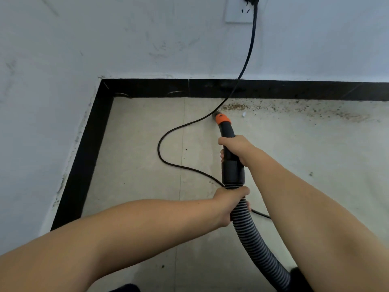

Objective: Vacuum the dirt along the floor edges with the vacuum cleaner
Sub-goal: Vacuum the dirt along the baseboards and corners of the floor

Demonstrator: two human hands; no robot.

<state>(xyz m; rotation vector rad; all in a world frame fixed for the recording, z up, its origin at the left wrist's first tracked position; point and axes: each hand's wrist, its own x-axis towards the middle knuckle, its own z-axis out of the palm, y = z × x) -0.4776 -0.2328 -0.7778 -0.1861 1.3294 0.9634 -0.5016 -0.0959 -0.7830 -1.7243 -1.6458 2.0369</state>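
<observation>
The right hand (235,147) gripped the black nozzle tube (228,142) mid-frame, its orange tip (223,119) just above the grip, near the dirt (235,106). Below, the left hand (230,204) clasped the ribbed hose (252,239).

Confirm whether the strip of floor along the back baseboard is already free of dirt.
No: brown dirt lies along the baseboard, right of the orange nozzle.

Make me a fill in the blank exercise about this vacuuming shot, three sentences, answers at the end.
1. The right hand grips the black handle, while the left hand holds the ribbed ____.
2. The collar behind the nozzle is coloured ____.
3. The power cord runs up to a socket on the ____.

Missing words: hose; orange; wall
</observation>
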